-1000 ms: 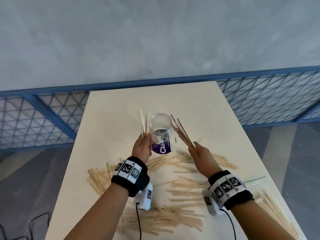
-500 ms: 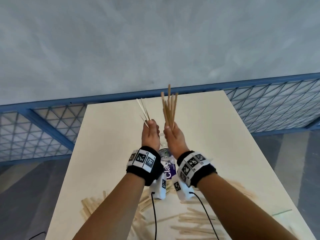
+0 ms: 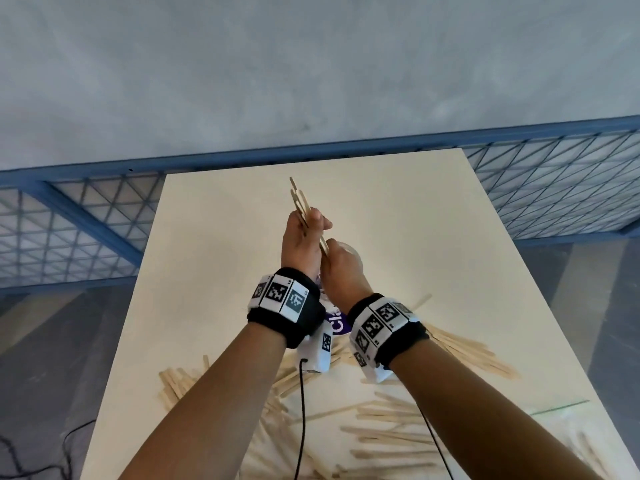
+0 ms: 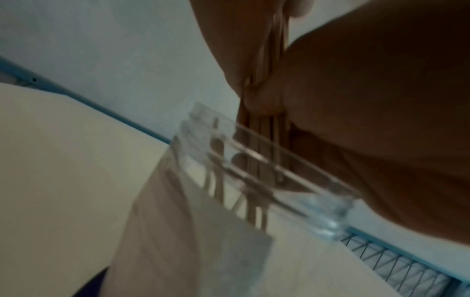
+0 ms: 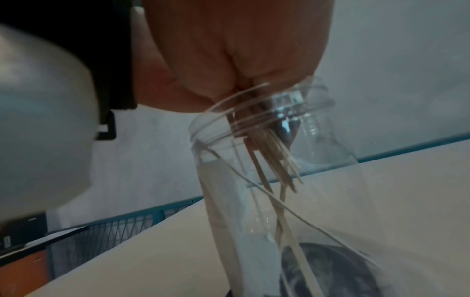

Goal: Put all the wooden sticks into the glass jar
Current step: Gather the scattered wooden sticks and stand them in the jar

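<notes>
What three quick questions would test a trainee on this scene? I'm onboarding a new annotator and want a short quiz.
1. True or false: the lower ends of the held wooden sticks are inside the glass jar.
2. Which hand has sticks jutting above its grip: left hand or right hand?
3. Where do the remaining loose sticks lie?

Key: 1. True. 2. Left hand. 3. On the table, near the person.

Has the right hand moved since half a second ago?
Yes. The right hand has dropped toward the glass jar; its sticks, earlier raised above the table's far edge, now reach down through the jar's mouth.
</notes>
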